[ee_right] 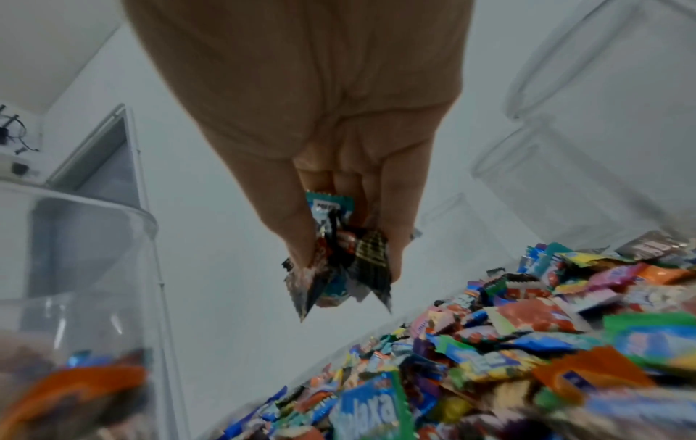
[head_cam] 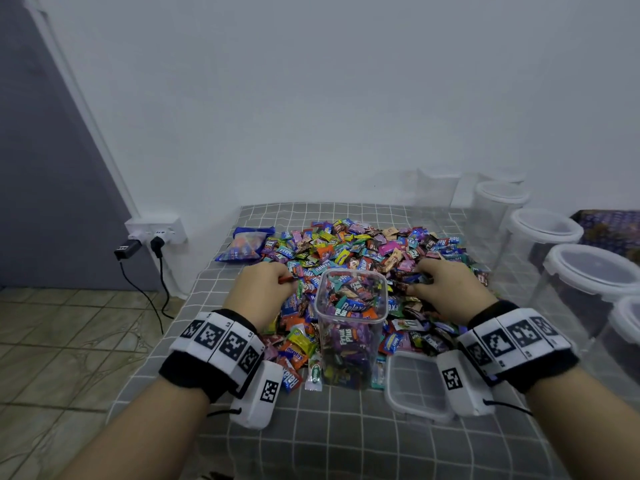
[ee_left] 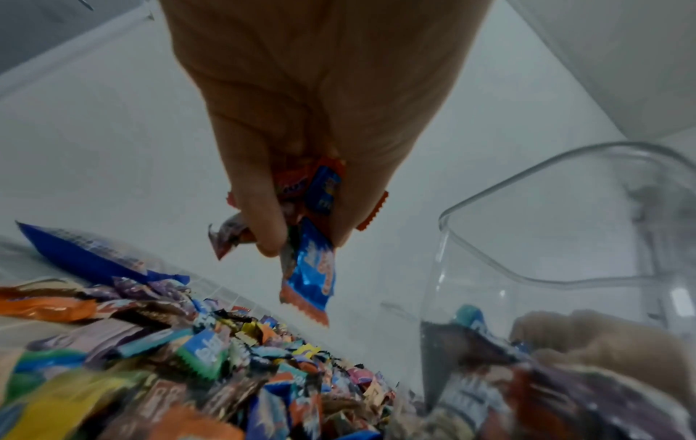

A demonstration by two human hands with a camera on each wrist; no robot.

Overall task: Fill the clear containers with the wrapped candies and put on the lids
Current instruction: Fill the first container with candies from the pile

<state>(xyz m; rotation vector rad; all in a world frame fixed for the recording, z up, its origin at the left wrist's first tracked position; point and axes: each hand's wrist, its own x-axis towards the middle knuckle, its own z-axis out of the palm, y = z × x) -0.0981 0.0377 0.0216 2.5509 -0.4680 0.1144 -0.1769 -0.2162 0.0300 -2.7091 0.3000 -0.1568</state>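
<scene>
A tall clear container (head_cam: 349,327) stands open in front of me, mostly full of wrapped candies. A big heap of wrapped candies (head_cam: 363,247) spreads behind and around it. My left hand (head_cam: 266,285) hovers left of the rim, fingers curled round a bunch of candies (ee_left: 309,238). To the right of the rim, my right hand (head_cam: 446,285) grips another bunch of candies (ee_right: 339,268). In both wrist views the candies hang from the fingers above the heap. The container's lid (head_cam: 415,386) lies flat on the cloth at the lower right.
A grey checked cloth (head_cam: 329,438) covers the table. A blue candy bag (head_cam: 246,244) lies at the heap's left. Several lidded clear containers (head_cam: 588,278) line the right edge, with empty ones (head_cam: 436,188) by the wall. A wall socket with plugs (head_cam: 152,237) is at left.
</scene>
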